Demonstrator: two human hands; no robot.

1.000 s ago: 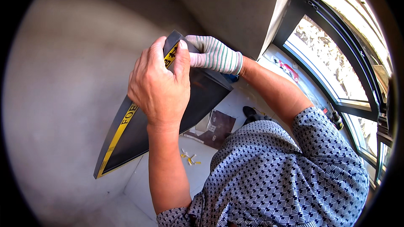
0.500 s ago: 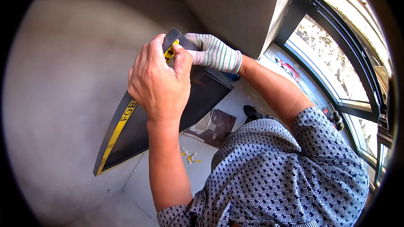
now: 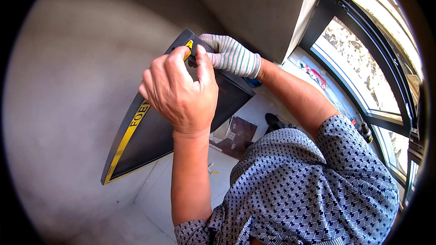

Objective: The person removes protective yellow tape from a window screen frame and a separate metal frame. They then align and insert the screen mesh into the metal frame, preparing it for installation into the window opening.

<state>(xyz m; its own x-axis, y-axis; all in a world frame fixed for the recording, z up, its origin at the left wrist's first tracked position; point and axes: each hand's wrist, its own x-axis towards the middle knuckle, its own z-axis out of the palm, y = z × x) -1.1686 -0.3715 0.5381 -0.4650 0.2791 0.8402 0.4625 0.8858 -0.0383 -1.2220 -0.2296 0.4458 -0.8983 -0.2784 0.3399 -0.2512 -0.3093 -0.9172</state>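
Note:
A dark grey framed panel (image 3: 159, 131) is held tilted in front of me, with yellow printed tape (image 3: 125, 140) along its rim. My bare left hand (image 3: 181, 88) is at the panel's upper corner, its thumb and forefinger pinched near the upper end of the tape (image 3: 188, 47). That end shows bunched between the fingertips. My right hand (image 3: 229, 56), in a striped knit glove, grips the same corner from the far right side; its fingertips are partly hidden behind the frame.
A plain grey wall (image 3: 63, 86) rises at the left. On the right stands a dark-framed window (image 3: 354, 63), with a drill-like tool (image 3: 364, 131) by it. Brown cardboard (image 3: 238, 136) and yellow scraps (image 3: 212, 171) lie on the pale floor below.
My left hand has shifted right, and its forefinger and thumb have moved to the tape's end, which looks bunched now. The right hand stays on the corner.

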